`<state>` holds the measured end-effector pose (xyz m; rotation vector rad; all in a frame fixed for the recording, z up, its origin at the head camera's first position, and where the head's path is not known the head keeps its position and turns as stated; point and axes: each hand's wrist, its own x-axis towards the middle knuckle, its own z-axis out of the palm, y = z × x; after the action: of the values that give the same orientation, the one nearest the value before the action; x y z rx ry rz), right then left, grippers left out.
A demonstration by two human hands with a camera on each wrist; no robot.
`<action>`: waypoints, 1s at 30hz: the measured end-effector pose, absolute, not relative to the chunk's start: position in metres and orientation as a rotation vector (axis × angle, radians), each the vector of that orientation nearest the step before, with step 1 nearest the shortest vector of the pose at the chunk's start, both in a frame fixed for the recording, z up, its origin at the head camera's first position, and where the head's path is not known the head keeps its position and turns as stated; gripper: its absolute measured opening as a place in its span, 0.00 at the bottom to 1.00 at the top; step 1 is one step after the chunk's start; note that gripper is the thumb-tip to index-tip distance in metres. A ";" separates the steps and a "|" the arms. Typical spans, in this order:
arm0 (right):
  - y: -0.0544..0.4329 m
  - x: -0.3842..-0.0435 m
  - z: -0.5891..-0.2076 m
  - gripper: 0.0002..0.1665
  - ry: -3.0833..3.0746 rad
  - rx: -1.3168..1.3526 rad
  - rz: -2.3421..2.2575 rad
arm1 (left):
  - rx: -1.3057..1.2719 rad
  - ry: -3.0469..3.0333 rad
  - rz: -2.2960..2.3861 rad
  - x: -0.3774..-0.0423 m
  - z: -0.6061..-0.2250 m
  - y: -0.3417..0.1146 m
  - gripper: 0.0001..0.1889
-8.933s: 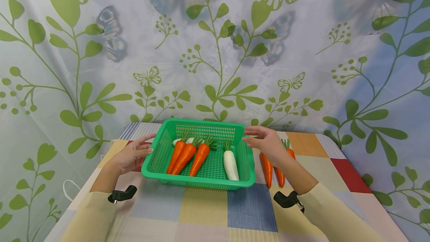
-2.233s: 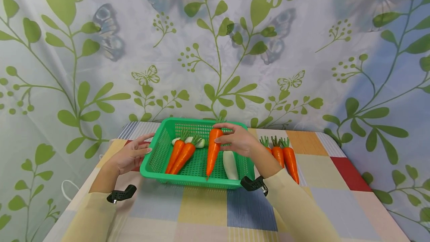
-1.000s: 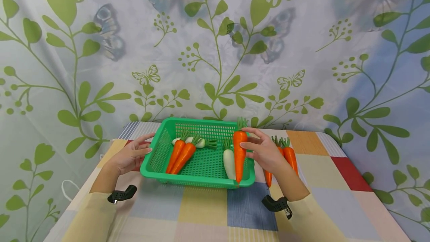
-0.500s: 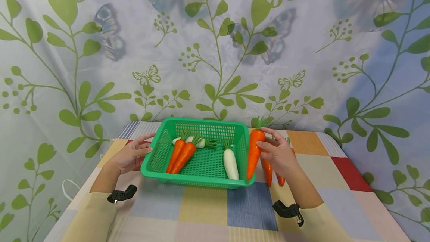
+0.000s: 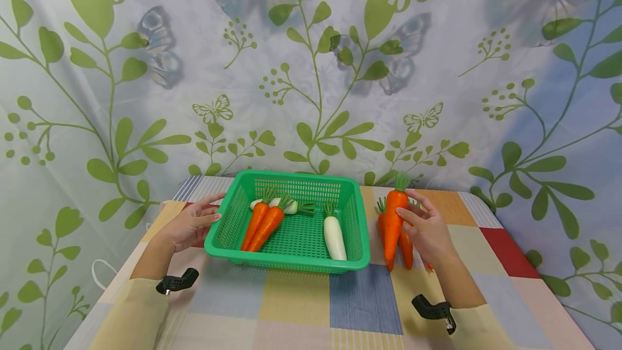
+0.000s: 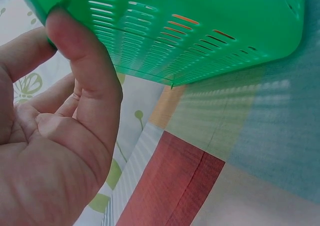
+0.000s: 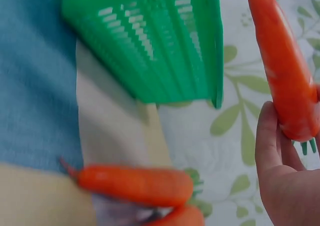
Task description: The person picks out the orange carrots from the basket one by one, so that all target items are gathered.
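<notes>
A green plastic basket (image 5: 291, 261) stands mid-table. My left hand (image 5: 189, 227) is at its left rim, thumb and fingertips touching the edge with fingers loosely bent. Inside lie two orange carrots (image 5: 269, 229) with green tops, overlapping a white vegetable (image 5: 291, 207), and a white radish (image 5: 334, 237) on the right. Right of the basket, my right hand (image 5: 428, 228) pinches another carrot (image 5: 394, 219) near its leafy end, tip pointing down. That carrot (image 7: 282, 60) is raised in the right wrist view, over other carrots (image 7: 135, 185) lying on the cloth.
A patchwork tablecloth (image 5: 291, 298) covers the table. Behind it hangs a curtain (image 5: 311, 69) printed with leaves and butterflies. A white cable (image 5: 99, 274) loops beyond the left table edge.
Three orange carrots lay in the basket at first. My right hand has lifted one out and carried it right, past the rim, over the carrots on the cloth. My left hand has stayed put.
</notes>
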<state>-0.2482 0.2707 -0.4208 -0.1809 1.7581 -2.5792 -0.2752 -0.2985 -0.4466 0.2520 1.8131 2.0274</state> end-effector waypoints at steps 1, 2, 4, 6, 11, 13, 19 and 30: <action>0.274 -0.248 -0.422 0.31 1.772 -0.182 -2.573 | 0.251 1.815 2.027 -0.275 -0.446 -0.298 0.39; 0.278 -0.247 -0.424 0.32 1.795 -0.181 -2.562 | 0.249 1.815 2.026 -0.275 -0.446 -0.298 0.39; 0.284 -0.246 -0.426 0.32 1.842 -0.174 -2.537 | 0.243 1.820 2.024 -0.275 -0.446 -0.299 0.39; 0.290 -0.245 -0.429 0.32 1.889 -0.166 -2.512 | 0.235 1.825 2.021 -0.275 -0.446 -0.299 0.39; 0.308 -0.246 -0.439 0.31 1.910 -0.201 -2.513 | 0.227 1.831 2.017 -0.276 -0.447 -0.299 0.39; 0.315 -0.247 -0.442 0.31 1.921 -0.219 -2.511 | 0.227 1.832 2.015 -0.276 -0.447 -0.299 0.39; 0.331 -0.249 -0.453 0.32 1.927 -0.235 -2.527 | 0.225 1.837 2.011 -0.276 -0.448 -0.298 0.39; 0.358 -0.253 -0.471 0.33 1.962 -0.159 -2.537 | 0.217 1.848 2.008 -0.276 -0.447 -0.298 0.39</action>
<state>-0.2529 0.3578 -0.4706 -0.1594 1.9621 -2.5368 -0.2757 -0.2979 -0.4469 0.2172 1.8483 2.0080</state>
